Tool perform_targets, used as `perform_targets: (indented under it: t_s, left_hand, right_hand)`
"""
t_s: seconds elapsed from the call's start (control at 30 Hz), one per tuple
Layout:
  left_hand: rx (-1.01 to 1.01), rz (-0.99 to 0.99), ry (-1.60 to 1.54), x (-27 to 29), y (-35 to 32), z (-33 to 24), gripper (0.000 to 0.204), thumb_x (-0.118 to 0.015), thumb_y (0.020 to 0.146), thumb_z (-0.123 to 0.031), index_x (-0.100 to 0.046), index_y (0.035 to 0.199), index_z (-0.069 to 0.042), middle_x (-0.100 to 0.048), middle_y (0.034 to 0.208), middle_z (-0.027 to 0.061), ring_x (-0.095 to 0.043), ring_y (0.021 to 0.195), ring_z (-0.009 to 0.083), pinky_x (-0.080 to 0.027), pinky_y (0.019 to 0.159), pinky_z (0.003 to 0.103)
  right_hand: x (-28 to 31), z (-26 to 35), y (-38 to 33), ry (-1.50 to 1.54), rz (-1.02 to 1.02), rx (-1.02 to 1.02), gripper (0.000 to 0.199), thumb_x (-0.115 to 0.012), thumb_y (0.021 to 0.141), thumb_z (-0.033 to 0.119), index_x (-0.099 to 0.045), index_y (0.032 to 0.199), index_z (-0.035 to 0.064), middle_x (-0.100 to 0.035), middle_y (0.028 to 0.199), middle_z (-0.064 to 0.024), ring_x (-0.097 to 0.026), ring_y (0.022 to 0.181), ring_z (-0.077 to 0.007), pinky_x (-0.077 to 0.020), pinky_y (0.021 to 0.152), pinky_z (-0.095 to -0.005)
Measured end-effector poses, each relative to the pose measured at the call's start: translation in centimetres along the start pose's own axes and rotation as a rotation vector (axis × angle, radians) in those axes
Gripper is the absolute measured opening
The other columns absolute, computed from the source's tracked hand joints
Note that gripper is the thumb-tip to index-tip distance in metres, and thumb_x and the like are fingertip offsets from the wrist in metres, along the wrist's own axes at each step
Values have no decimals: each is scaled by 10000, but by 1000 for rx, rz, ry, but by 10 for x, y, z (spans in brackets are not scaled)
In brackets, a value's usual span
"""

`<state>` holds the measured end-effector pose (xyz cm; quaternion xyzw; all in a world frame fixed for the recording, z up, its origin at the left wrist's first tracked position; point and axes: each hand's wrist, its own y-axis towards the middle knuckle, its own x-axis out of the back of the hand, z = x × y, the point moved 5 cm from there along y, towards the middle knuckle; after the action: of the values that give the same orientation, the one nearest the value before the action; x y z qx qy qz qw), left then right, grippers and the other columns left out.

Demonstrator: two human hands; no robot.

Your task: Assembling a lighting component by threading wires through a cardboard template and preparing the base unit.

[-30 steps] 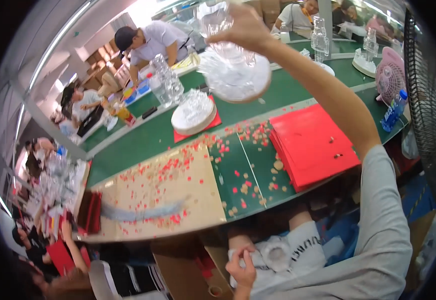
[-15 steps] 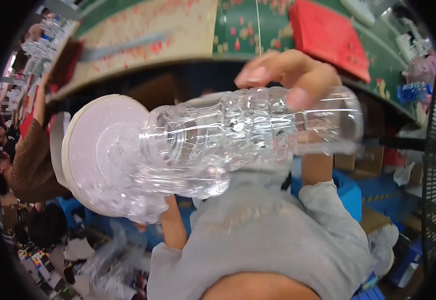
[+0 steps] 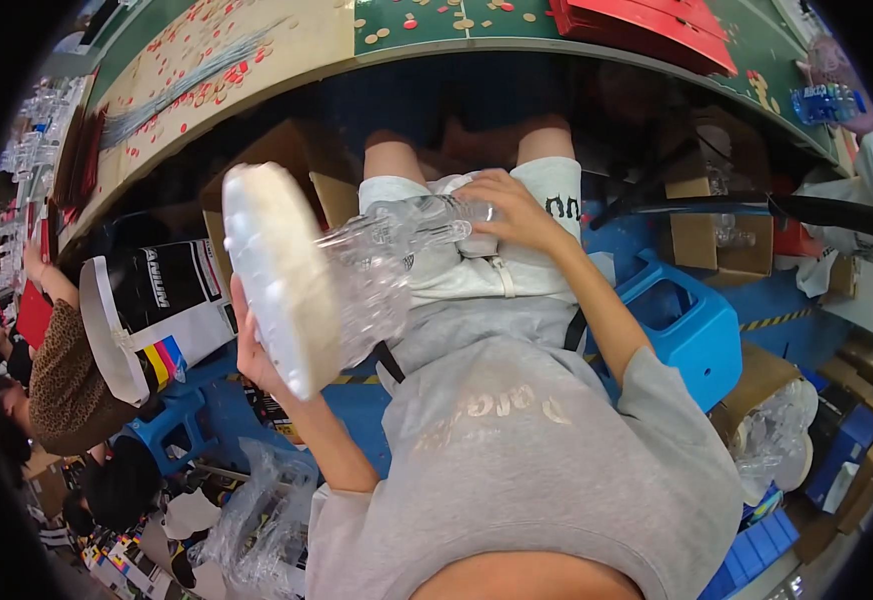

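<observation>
Over my lap I hold a clear ribbed plastic column (image 3: 382, 240) with a wide white round base (image 3: 279, 285). It lies on its side, with the base to the left and the narrow end to the right. My left hand (image 3: 257, 350) is closed at the base's left edge, its fingers partly hidden behind the disc. At the narrow end, my right hand (image 3: 517, 208) has its fingers bent around the clear plastic. The base and the wider clear part beside it are smeared by motion.
A green table (image 3: 437, 28) carries scattered red and tan discs, a bundle of thin grey rods (image 3: 192, 85) and red folders (image 3: 647, 30). A blue stool (image 3: 692, 335) stands at my right, beside open cardboard boxes (image 3: 692, 240). At left are a black-and-white bag (image 3: 172, 300) and another person's arm (image 3: 82, 345).
The clear column with its white base has moved down and away toward my lap. Its base has turned edge-on, and my right hand has moved down with the narrow end.
</observation>
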<state>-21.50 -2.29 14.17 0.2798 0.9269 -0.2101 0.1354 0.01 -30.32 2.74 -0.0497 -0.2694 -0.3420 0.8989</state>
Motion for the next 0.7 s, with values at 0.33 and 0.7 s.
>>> perform_targets:
  t_s: [0.33,0.7]
  left_hand:
    - [-95,168,20,-103,-8,9,554,-441,938,-33,-459,1482,73,-519,1458,261,-607,1251,351,-495,1068,413]
    - [-61,351,20,-150,-33,10,625,-467,979,-212,-344,1539,39,-346,1594,173,-393,1437,269,-348,1150,394]
  right_hand:
    - [55,20,-14,-82,-549,-94,381,-677,846,50,-692,1227,47,-612,1362,-154,-547,1285,-384,-430,1081,-481]
    - [79,206,7,-621,-147,435,503,-784,771,395,-737,1233,200,-669,1317,8,-620,1211,-209,-463,998,-502]
